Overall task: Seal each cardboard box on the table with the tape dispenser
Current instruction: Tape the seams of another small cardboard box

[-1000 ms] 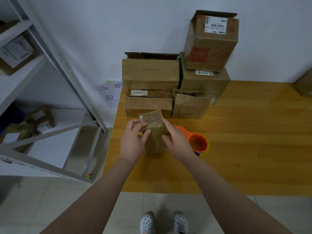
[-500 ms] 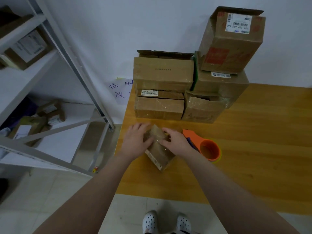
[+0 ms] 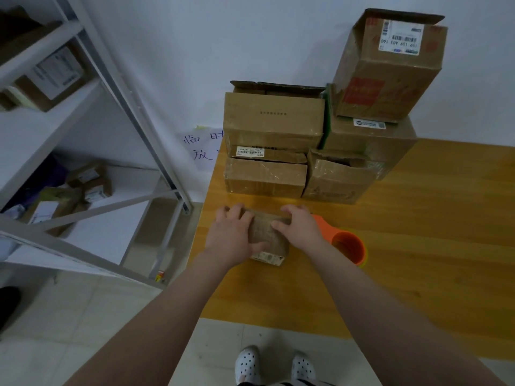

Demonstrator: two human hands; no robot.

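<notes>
A small cardboard box (image 3: pixel 268 235) lies flat on the wooden table (image 3: pixel 418 260), near its left edge. My left hand (image 3: pixel 232 237) grips the box's left end, thumb along the near side. My right hand (image 3: pixel 299 228) grips its right end, fingers curled over the far edge. An orange tape dispenser (image 3: pixel 344 242) lies on the table just right of my right hand, partly hidden by my wrist.
Several cardboard boxes (image 3: pixel 274 121) are stacked against the wall behind the small box, the tallest (image 3: pixel 387 71) at the right with an open flap. A metal shelf rack (image 3: pixel 117 87) holding parcels stands at the left. The table's near edge is close to my feet.
The small box went from standing upright in my hands to tilted, then lying flat on the table. Both hands moved down with it and keep holding its ends.
</notes>
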